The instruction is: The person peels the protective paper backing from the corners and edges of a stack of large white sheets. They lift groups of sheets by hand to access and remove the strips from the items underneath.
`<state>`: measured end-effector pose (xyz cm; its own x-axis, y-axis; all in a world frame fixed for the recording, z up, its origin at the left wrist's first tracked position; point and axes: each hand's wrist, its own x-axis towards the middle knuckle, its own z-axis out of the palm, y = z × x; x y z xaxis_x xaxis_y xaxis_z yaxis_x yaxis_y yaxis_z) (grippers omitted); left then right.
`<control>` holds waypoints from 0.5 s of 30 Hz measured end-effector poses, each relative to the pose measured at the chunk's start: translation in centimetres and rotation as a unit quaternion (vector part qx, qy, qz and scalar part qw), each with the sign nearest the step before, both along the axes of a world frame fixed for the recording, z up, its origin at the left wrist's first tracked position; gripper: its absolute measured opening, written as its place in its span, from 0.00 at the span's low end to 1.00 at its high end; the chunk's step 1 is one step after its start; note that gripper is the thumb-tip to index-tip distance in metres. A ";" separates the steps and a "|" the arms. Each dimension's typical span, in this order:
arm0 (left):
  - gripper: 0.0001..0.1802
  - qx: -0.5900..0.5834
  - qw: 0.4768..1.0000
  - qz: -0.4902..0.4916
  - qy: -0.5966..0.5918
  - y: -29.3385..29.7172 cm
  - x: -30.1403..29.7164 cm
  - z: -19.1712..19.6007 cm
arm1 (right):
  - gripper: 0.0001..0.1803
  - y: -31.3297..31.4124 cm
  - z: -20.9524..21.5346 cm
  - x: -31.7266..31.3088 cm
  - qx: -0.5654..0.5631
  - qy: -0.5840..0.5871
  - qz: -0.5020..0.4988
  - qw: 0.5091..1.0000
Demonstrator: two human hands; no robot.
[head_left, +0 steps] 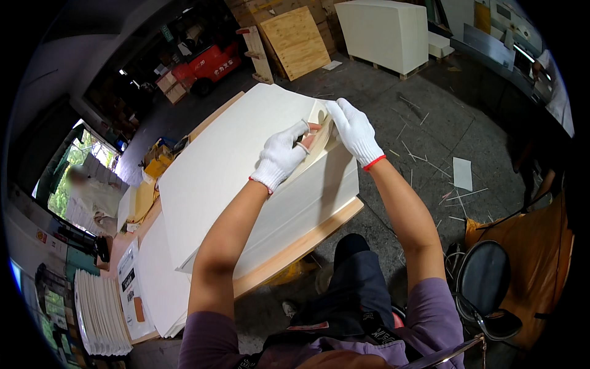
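Note:
A tall stack of large white paper sheets [227, 144] lies in front of me, its layered near side [307, 194] facing my body. Both of my hands wear white knit gloves and work at its right corner, where a bundle of sheets [324, 136] bends upward. My right hand [353, 126] is closed over the outer corner of that bundle. Curled against the bundle's bent edge is my left hand [286, 150]; its bare thumb and fingertips poke out of the glove and press on the sheets. Where the fingertips meet the paper is partly hidden.
Under the stack runs a wooden board [301, 246]. More sheets and a packet [130, 286] lie at lower left, beside a fanned pile [101, 313]. Right of me stands a round dark stool [482, 277]. Paper strips litter the floor. Farther off are a pallet stack [384, 37], red forklift [209, 64] and person [95, 197].

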<state>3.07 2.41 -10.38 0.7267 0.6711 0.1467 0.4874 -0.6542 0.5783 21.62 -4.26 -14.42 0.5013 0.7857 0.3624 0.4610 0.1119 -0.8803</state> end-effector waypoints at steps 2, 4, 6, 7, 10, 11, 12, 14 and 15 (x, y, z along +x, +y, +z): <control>0.22 0.019 1.000 0.002 0.008 -0.4 0.0 0.1 | 0.29 0.1 -0.1 0.0 0.000 -0.002 0.000 1.000; 0.23 0.025 1.000 -0.003 -0.015 0.0 -0.1 -0.3 | 0.29 0.2 -0.1 0.0 0.001 0.001 0.005 1.000; 0.24 0.024 0.999 -0.006 -0.027 0.3 -0.2 -0.5 | 0.29 0.3 -0.1 -0.1 0.005 0.001 0.007 1.000; 0.25 0.018 0.999 -0.008 -0.028 0.3 -0.2 -0.5 | 0.30 0.2 -0.1 -0.1 0.006 -0.001 0.005 1.000; 0.22 0.025 0.999 -0.023 -0.032 0.4 -0.2 -0.6 | 0.30 0.1 -0.2 0.0 0.008 0.004 0.002 1.000; 0.21 0.031 0.999 -0.028 -0.033 0.4 -0.2 -0.6 | 0.30 0.1 -0.1 0.0 0.007 0.008 0.001 1.000; 0.20 0.037 0.998 -0.026 -0.050 0.2 -0.2 -0.7 | 0.30 -0.1 0.1 -0.1 -0.001 0.011 0.003 1.000; 0.19 0.048 0.995 -0.018 -0.083 -0.1 -0.3 -0.9 | 0.30 -0.5 0.8 -0.4 -0.018 0.019 0.008 1.000; 0.19 0.057 0.995 -0.018 -0.075 -0.1 -0.3 -0.9 | 0.30 -0.4 0.8 -0.5 -0.018 0.021 0.012 1.000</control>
<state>2.73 2.30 -11.24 0.7144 0.6176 0.3289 0.3769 -0.7356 0.5629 21.12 -4.66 -13.64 0.4964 0.8096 0.3131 0.4213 0.0906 -0.9024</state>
